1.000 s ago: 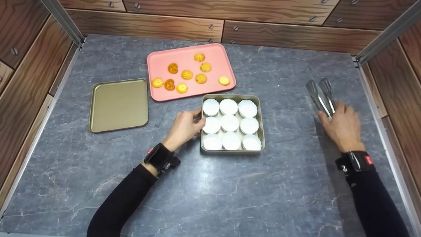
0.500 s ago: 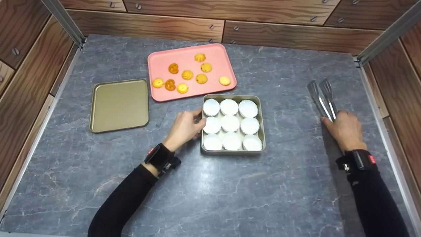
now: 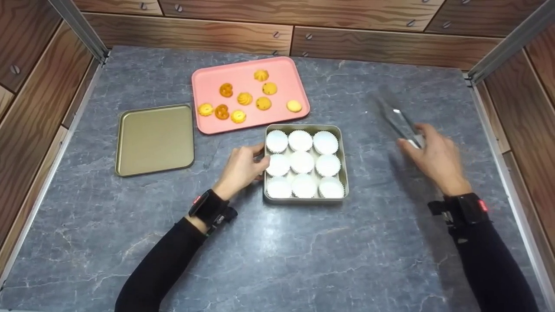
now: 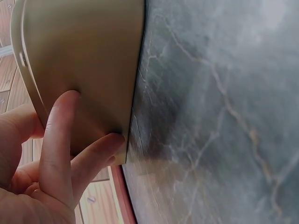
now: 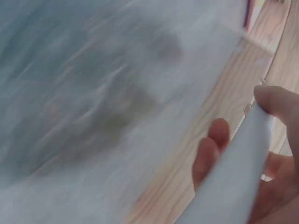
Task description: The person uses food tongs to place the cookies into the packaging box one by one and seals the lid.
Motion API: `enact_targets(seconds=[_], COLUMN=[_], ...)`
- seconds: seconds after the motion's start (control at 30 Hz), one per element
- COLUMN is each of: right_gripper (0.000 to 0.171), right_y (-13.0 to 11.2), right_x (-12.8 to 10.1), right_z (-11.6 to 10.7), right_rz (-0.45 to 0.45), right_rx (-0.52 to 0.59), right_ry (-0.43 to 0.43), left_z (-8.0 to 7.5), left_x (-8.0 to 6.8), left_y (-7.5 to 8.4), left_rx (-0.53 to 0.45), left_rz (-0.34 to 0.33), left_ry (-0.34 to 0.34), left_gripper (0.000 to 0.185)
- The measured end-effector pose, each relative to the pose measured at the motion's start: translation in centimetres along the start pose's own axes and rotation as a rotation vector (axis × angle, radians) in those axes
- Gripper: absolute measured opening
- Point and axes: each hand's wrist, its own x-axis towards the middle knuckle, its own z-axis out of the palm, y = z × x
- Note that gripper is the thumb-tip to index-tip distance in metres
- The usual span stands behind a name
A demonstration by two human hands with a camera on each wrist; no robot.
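A square metal tin point(image 3: 305, 200) holds white paper baking cups point(image 3: 302, 162) in rows. My left hand point(image 3: 243, 169) holds its left wall; in the left wrist view fingertips point(image 4: 67, 100) press the outer face and the thumb reaches the rim. On the right, my right hand point(image 3: 438, 162) grips metal tongs point(image 3: 405, 123) by the handle end, their blurred tips pointing away to the upper left. In the right wrist view the pale metal tongs point(image 5: 233, 172) lie between thumb and fingers. A pink tray point(image 3: 208, 80) behind the tin bears several small cookies point(image 3: 244, 99).
A gold-coloured square lid or shallow tray point(image 3: 155, 141) lies left of the tin. Grey marbled tabletop point(image 3: 277, 260) spreads around everything. Wood-patterned panels point(image 3: 390, 43) wall in the back and both sides.
My right hand has lifted the tongs from their place at the right and swung them leftward. The left hand and the tin stay where they were.
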Motion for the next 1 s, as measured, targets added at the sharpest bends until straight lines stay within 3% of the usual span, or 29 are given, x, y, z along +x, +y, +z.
enact_targets(seconds=[0.2, 0.57, 0.87, 1.0], right_gripper=[0.055, 0.052, 0.049, 0.046], right_y=[-4.4, -9.8, -12.8, -13.5], right_x=[1.2, 4.8, 6.7, 7.1], right_z=[1.1, 2.6, 3.1, 3.2], right_rz=[-0.148, -0.155, -0.214, -0.237], right_rx=[0.031, -0.007, -0.141, -0.186], right_ry=[0.008, -0.266, -0.336, -0.327], left_z=[0.1, 0.1, 0.1, 0.1], left_x=[0.1, 0.2, -0.1, -0.1], left_y=[-0.1, -0.2, -0.2, -0.2], left_rx=[0.032, -0.022, -0.025, -0.029], left_rz=[0.038, 0.0, 0.002, -0.005], left_ry=[0.017, 0.0, 0.0, 0.002], left_gripper=[0.052, 0.053, 0.053, 0.053])
